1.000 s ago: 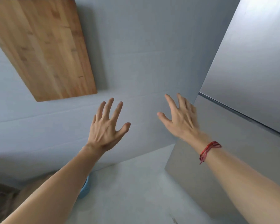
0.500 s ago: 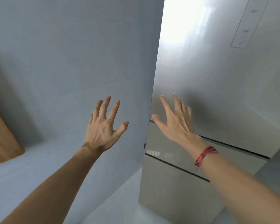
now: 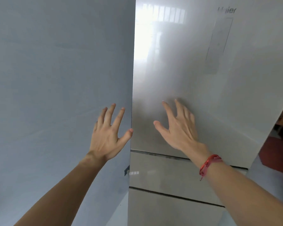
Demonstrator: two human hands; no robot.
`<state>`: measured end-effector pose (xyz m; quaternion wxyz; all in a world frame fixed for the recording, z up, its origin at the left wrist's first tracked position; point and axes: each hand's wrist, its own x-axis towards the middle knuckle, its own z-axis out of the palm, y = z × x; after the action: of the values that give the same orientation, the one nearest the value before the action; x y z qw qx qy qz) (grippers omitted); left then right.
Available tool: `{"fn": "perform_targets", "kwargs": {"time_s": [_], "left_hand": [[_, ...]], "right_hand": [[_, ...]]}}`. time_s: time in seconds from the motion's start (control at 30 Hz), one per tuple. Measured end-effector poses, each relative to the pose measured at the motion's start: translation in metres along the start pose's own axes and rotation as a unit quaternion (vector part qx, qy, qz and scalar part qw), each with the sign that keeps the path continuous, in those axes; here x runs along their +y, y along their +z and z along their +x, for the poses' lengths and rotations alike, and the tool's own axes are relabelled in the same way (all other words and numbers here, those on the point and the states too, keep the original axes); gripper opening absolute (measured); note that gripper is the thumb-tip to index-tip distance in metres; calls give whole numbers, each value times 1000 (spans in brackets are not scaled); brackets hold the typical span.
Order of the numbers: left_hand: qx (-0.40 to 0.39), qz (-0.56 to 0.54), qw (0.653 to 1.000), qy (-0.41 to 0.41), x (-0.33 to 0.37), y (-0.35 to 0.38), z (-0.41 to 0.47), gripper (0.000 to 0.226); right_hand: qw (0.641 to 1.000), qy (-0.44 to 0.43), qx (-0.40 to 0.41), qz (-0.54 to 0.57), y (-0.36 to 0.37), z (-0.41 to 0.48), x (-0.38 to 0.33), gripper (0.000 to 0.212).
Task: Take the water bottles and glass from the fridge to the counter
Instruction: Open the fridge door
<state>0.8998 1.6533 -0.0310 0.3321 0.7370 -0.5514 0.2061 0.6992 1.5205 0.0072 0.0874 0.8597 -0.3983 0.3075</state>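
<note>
A tall silver fridge (image 3: 194, 66) fills the right half of the view, its doors closed. My right hand (image 3: 178, 128), with a red string bracelet on the wrist, is spread in front of the upper door, empty. My left hand (image 3: 109, 134) is raised with fingers apart, its thumb at the fridge's left edge, holding nothing. Two dark seams mark the lower drawers (image 3: 170, 180). No water bottles, glass or counter are in view.
A pale blue-grey wall (image 3: 55, 79) stands flush against the fridge's left side. At the far right edge a dark reddish-brown area (image 3: 278, 152) shows past the fridge. A control panel (image 3: 217, 44) sits high on the upper door.
My view has swung right, from the wall and a wooden board to the fridge front. Both hands stay spread and empty and now sit closer to the upper door.
</note>
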Motion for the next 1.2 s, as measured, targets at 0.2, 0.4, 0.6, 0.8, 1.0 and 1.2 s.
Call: {"fn": "perform_targets", "kwargs": {"time_s": [0.2,0.4,0.6,0.8,1.0,1.2], "left_hand": [[-7,-44,997,60,-16,9,39,77],[10,-83,994,75,-15,5,63,77],[-8,-143,989,41,-15,10,79,81],[-47,-291,955,-33,-6,22,108,76],[-73,-388,910,-124,2,38,149,72],[-74,-453,873,-167,3,49,171,58]], "right_hand": [[997,62,15,-37,-12,12,-12,81],[994,87,36,-50,-19,17,-24,82],[993,91,50,-53,-13,26,-28,82],[993,107,34,-44,2,37,-34,85],[989,141,40,-33,35,52,-53,97],[987,155,18,-24,57,61,-73,102]]}}
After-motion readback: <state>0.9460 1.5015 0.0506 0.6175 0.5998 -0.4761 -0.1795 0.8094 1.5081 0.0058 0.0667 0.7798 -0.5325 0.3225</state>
